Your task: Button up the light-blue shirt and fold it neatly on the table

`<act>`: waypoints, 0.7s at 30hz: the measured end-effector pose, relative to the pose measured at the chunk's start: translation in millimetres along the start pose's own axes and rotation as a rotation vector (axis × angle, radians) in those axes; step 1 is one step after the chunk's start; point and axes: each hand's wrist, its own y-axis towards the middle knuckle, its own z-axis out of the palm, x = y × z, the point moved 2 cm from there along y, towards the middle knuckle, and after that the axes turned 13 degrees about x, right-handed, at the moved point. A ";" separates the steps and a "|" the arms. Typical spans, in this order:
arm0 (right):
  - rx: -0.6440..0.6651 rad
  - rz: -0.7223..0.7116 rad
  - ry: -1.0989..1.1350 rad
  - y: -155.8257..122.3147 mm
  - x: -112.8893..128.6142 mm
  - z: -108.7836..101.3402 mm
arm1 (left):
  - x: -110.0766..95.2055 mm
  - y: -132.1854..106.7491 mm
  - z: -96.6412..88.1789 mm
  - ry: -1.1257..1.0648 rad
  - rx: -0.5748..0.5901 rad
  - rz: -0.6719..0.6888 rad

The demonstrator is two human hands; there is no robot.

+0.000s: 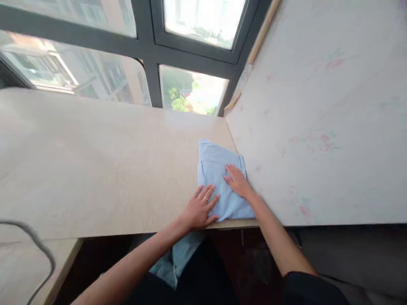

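Observation:
A light blue folded garment [219,159], perhaps a shirt, lies flat on the pale wooden surface [136,169], close against the wall on the right. My left hand [202,206] rests on its lower left edge, fingers spread, with a ring on one finger. On the garment's right part lies my right hand [237,180], palm down with its fingers stretched out. Neither hand grips the cloth. Parts of the garment under both hands are hidden.
A wall with a faint floral pattern [318,127] bounds the surface on the right. Dark-framed windows [152,55] stand at its far edge. A grey cable [41,245] curves over the lower left corner. The surface's front edge runs just before my body.

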 end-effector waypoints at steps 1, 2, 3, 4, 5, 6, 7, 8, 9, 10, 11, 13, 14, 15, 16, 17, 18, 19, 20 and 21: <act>-0.002 -0.011 0.000 0.9 1.1 -0.4 | -1.4 -2.1 1.8 -0.002 -0.014 -0.016; -0.004 -0.021 -0.001 1.7 2.1 -0.9 | -3.1 -4.0 3.6 -0.003 -0.026 -0.030; -0.006 -0.031 -0.002 2.4 2.9 -1.5 | -4.9 -5.6 5.1 -0.003 -0.036 -0.040; -0.007 -0.040 -0.003 3.0 3.4 -2.3 | -7.0 -6.7 6.4 -0.002 -0.043 -0.048; -0.010 -0.050 -0.003 3.5 3.6 -3.3 | -9.2 -7.5 7.3 0.002 -0.051 -0.053; -0.013 -0.058 -0.004 3.9 3.7 -4.4 | -11.2 -8.1 7.8 0.007 -0.055 -0.055; -0.014 -0.064 -0.008 4.3 3.6 -5.6 | -12.8 -8.9 7.9 0.012 -0.054 -0.051; -0.014 -0.067 -0.014 4.6 3.9 -6.8 | -13.7 -10.0 7.7 0.018 -0.048 -0.041; -0.012 -0.067 -0.024 4.7 4.6 -8.1 | -13.7 -11.7 7.2 0.024 -0.036 -0.028; -0.007 -0.062 -0.037 4.6 6.2 -9.3 | -12.7 -14.1 6.5 0.027 -0.020 -0.013; -0.003 -0.046 -0.053 4.1 8.9 -10.5 | -10.7 -17.0 5.8 0.027 -0.004 -0.001; -0.001 0.023 -0.080 0.4 18.1 -12.9 | -4.4 -24.0 4.6 0.014 0.021 0.008; -0.004 0.061 -0.089 -3.5 25.1 -14.1 | -0.9 -27.4 4.1 0.003 0.028 0.007; -0.011 0.086 -0.095 -9.1 33.7 -15.0 | 2.3 -30.4 3.8 -0.010 0.029 0.005; -0.020 0.088 -0.100 -16.6 43.6 -15.5 | 4.9 -32.7 3.6 -0.023 0.026 0.005; -0.027 0.057 -0.107 -25.9 54.5 -15.5 | 6.7 -34.4 3.5 -0.033 0.021 0.007; -0.032 -0.002 -0.118 -36.8 65.4 -14.6 | 7.8 -35.4 3.4 -0.040 0.018 0.013; -0.030 -0.078 -0.133 -49.1 75.2 -12.7 | 8.2 -35.8 3.4 -0.043 0.017 0.019; -0.015 -0.155 -0.151 -62.1 83.0 -9.8 | 8.3 -35.7 3.4 -0.043 0.017 0.022; 0.010 -0.218 -0.175 -75.2 87.8 -5.9 | 8.2 -35.5 3.4 -0.040 0.020 0.025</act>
